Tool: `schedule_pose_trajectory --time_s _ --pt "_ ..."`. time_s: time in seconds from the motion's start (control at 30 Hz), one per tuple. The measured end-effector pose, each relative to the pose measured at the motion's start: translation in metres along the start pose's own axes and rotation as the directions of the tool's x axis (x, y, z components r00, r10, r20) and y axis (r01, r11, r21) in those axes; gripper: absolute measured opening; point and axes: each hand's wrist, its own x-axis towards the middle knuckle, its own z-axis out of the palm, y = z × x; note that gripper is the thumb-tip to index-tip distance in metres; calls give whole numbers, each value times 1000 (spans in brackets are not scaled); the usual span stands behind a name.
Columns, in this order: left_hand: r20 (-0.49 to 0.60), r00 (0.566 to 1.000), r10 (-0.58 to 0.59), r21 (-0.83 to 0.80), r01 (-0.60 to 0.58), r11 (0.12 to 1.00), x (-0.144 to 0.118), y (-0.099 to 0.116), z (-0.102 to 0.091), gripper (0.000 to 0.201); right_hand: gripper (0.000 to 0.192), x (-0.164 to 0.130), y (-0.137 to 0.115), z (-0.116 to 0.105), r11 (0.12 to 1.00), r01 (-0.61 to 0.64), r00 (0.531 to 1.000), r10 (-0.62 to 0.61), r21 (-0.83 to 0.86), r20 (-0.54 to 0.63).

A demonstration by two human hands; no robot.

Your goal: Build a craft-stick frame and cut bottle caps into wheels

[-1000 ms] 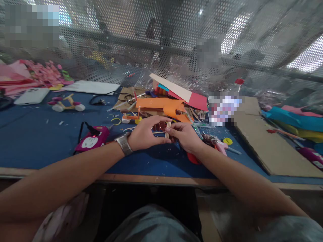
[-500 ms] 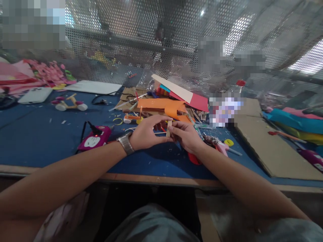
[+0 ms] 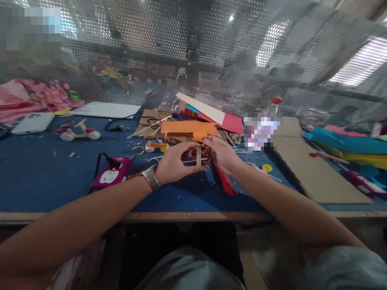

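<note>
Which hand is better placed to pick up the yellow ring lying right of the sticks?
Right, probably. The right hand lies nearer the yellow ring; the left hand pinches the wooden sticks farther away.

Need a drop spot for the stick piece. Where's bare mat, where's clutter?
Bare blue mat lies left of the pink power strip, below the small wheeled toy. A narrower bare strip runs along the front edge under both wrists. Crowded: the orange paper pile behind the left hand and right hand.
</note>
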Motion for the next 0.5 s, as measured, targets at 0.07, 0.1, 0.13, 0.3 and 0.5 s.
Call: schedule_pose_trajectory --time_s 0.07,0.1,0.13,0.3,0.5 --pt "7 1000 -10 -1 10 1000 -2 0 1 71 39 -1 -10 -14 990 4 1000 -4 -144 -3" --pt "14 1000 -14 -3 14 1000 -2 1 2 70 36 -3 -16 -26 974 8 1000 -11 -226 -13" --pt "21 1000 -16 -5 16 1000 -3 1 2 69 33 -7 -21 -41 949 7 1000 -15 -316 -25" --pt "41 999 -4 -21 4 1000 -5 4 4 67 36 -47 -32 -131 672 -172 972 -5 -720 -237" --pt "42 999 6 -31 -5 999 -5 4 6 67 39 -103 10 -166 462 -372 925 115 -805 -362"
